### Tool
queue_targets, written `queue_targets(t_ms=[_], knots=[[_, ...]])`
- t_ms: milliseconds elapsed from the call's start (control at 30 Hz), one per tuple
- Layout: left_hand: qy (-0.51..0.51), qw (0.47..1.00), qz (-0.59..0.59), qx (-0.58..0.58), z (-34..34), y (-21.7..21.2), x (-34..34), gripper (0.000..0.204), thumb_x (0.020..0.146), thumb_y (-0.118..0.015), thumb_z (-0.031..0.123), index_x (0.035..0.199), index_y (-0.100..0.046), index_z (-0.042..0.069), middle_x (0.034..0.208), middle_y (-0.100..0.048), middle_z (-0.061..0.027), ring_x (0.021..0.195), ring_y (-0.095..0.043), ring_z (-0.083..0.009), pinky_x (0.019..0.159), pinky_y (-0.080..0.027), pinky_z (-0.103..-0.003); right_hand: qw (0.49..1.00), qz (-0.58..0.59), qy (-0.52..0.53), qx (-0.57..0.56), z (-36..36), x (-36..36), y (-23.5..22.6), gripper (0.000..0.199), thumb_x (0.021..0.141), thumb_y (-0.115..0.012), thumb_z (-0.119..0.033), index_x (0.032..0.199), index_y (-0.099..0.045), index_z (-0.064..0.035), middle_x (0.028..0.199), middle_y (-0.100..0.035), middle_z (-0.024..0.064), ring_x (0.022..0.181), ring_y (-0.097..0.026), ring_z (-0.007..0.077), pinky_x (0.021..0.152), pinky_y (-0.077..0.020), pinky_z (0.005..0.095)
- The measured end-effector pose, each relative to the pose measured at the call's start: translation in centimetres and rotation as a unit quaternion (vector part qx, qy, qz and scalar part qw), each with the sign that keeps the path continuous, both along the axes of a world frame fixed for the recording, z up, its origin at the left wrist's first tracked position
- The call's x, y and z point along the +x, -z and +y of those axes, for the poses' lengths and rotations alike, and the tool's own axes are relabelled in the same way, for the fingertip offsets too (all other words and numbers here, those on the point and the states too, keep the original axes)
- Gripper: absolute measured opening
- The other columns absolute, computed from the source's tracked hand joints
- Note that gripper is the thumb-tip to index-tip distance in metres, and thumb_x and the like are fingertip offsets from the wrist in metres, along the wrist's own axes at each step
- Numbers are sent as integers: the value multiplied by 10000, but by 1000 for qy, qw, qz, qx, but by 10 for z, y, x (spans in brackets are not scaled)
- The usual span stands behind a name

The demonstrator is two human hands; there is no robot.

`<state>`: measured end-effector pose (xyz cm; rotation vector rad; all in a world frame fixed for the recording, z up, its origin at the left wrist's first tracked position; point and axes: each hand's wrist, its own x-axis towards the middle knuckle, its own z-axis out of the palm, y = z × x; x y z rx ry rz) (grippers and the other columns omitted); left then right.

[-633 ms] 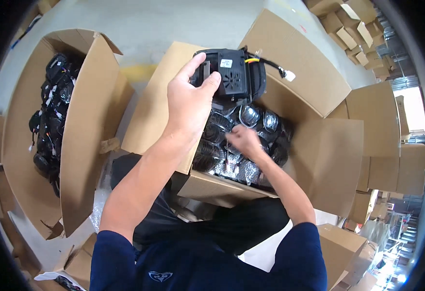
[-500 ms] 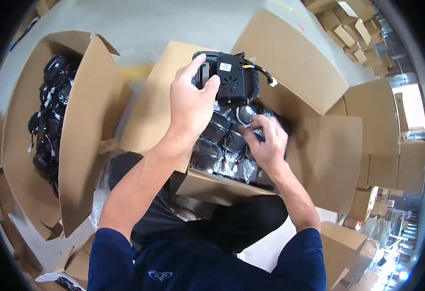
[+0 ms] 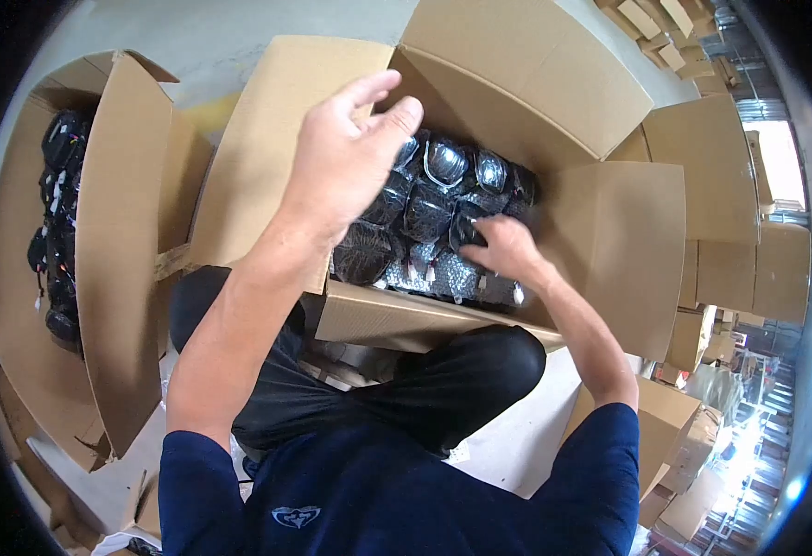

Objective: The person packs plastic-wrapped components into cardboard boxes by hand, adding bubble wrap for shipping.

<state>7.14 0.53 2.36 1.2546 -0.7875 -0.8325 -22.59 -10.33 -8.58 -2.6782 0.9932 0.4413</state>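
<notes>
Left hand [image 3: 346, 157] raised above the open cardboard box [image 3: 601, 232], fingers [image 3: 397, 116] loosely spread and slightly curled, released, nothing visible in its grasp (palm side turned away from the camera, so only the back shows). Hovering over the box's left flap [image 3: 258, 157], fingertips over the near corner of the packed black parts [image 3: 425, 213]; touching them or just above, cannot tell.

Right hand [image 3: 499, 250] down inside the box, lying on the top layer of wrapped parts, fingers bent and pressed against one dark bundle. Grip closed on it or merely resting, cannot tell: fingertips hidden among the glossy wrapping.

Black parts packed tightly in rows, each in clear shiny film, filling the box from its near wall [image 3: 406, 320] to the far flap [image 3: 517, 83]. Bubble-textured wrapping [image 3: 443, 273] along the near edge, just beside the right hand.

Second open box [image 3: 128, 278] well off to the left, a column of similar black parts [image 3: 58, 222] in it, tall flap standing between it and the main box. Dark-trousered knees [image 3: 452, 371] pressed against the main box's near wall. Stacks of closed cartons [image 3: 712, 269] on the right and beyond, pale floor [image 3: 193, 37] showing past the boxes.
</notes>
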Motion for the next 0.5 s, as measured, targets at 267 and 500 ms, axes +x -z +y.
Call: queue_targets(t_ms=[267,500], knots=[[87,995,-5,53,5,-8,-11,541,982,-670,200,1393,-509,-112,1034,-738,-211,958,-711,-187,810,-564,-279,884,-87,359,286,29,-30,110,787,867,-802,-417,1329,-521,156,1199,-650,247,1086,-639,304,963,-506,389],[101,993,-23,60,-1,-7,-12,541,979,-673,193,1388,-508,-121,1182,-697,-233,995,-710,-205,824,-568,-297,561,-276,499,600,37,-43,151,857,961,-733,-215,1531,-194,127,1360,-561,191,1224,-574,286,1030,-492,421]])
